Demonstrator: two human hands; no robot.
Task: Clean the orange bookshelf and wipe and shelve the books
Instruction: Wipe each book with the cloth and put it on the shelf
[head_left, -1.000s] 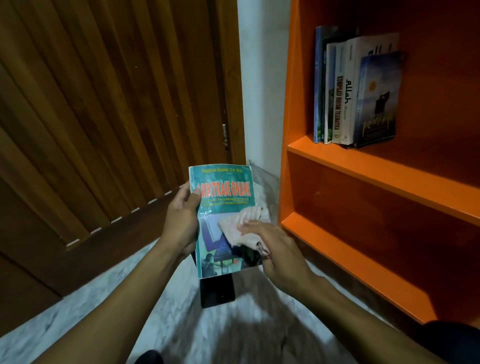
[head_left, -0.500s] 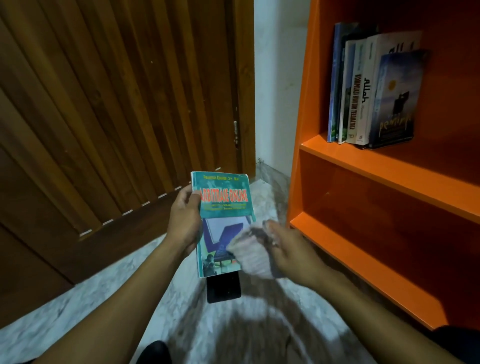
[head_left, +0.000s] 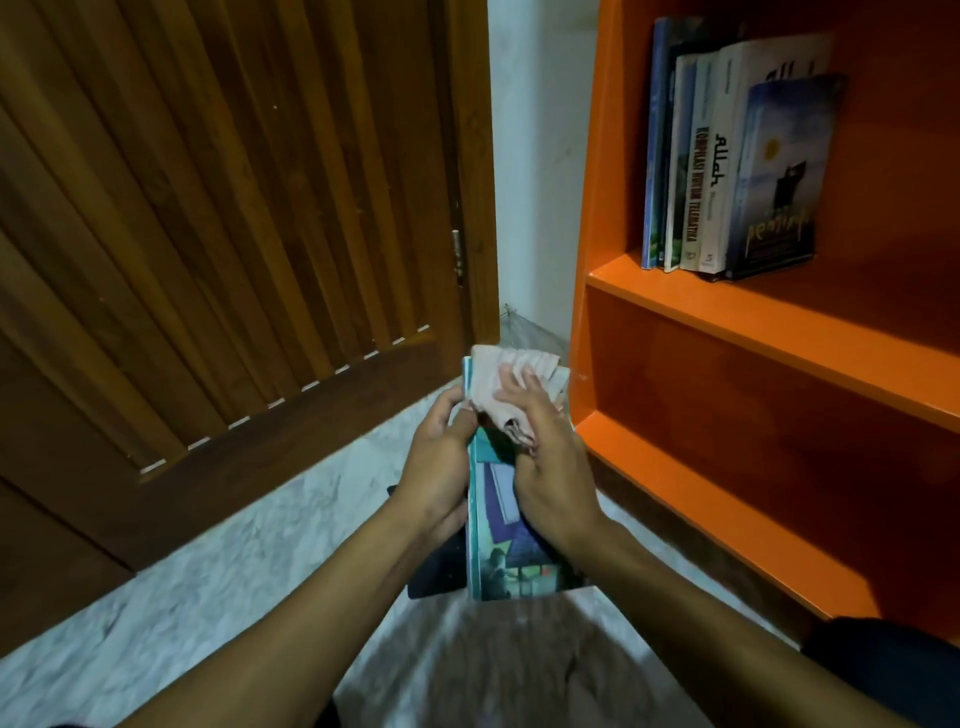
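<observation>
The orange bookshelf (head_left: 675, 306) stands at the right, a row of upright books (head_left: 727, 156) at the left end of its upper shelf, with a wooden door (head_left: 234, 234) at the left. Near its lower left corner, over the marble floor (head_left: 208, 597), the left hand (head_left: 441, 467) grips the teal paperback (head_left: 498, 551) by its left edge, fingers curled around it. The right hand (head_left: 550, 467) presses a pinkish cloth (head_left: 498, 384) onto the cover's far end, fingers spread.

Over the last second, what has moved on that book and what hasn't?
The right hand has carried the cloth from the lower middle of the cover up to the top edge of the teal book, hiding the title. The left hand keeps gripping the book's left edge. The shelved books on the orange bookshelf are unchanged.
</observation>
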